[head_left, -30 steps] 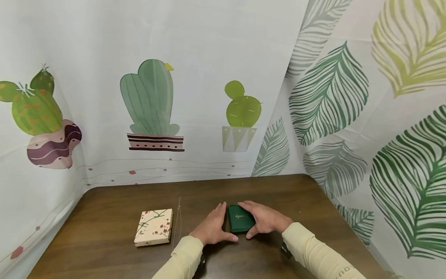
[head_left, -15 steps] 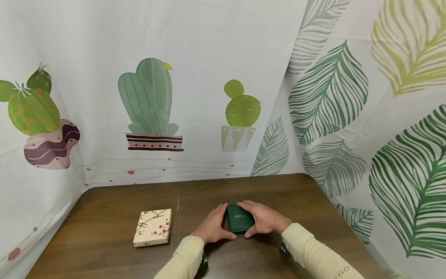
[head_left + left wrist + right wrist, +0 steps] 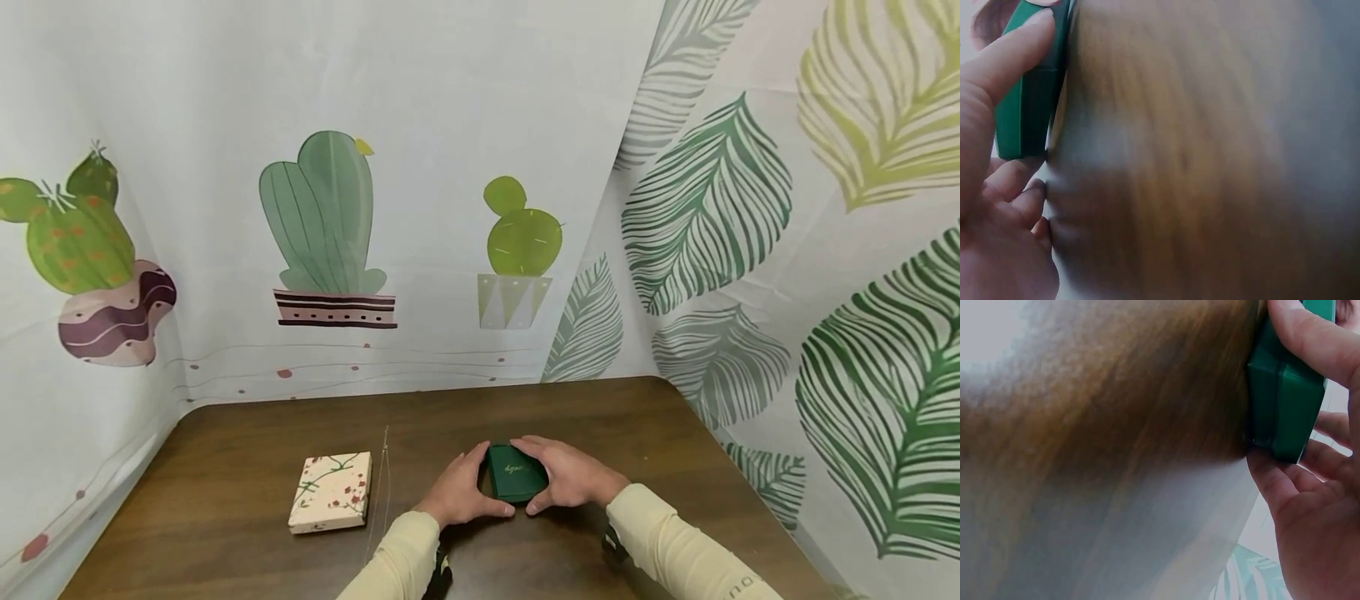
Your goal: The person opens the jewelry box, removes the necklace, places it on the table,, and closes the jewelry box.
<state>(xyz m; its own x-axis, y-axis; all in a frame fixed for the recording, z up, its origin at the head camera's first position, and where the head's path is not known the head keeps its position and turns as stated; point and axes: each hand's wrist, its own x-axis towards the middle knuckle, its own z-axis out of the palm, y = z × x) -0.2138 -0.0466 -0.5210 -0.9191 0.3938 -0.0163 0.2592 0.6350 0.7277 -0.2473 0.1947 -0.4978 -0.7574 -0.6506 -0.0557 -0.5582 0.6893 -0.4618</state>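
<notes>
A small dark green box (image 3: 517, 475) with gold lettering on its lid lies on the table between both hands. My left hand (image 3: 459, 492) holds its left side. In the left wrist view the left thumb lies against the front of the green box (image 3: 1022, 119), and the fingers touch its side. My right hand (image 3: 572, 472) grips the right side, thumb at the front and fingers round the side and far edge. The right wrist view shows the lid seam of the green box (image 3: 1279, 400); the lid is on. The two thumb tips are close together.
A cream box (image 3: 332, 492) with red flowers and green stems lies on the table (image 3: 225, 467) to the left. Beside it is a thin chain (image 3: 385, 467), partly hidden by the left sleeve. Cloth (image 3: 435, 108) printed with cacti and leaves hangs behind the table and on its right.
My left hand has moved slightly right, and the thumb tips have come closer together at the front of the green box. The cream box and chain have stayed in place.
</notes>
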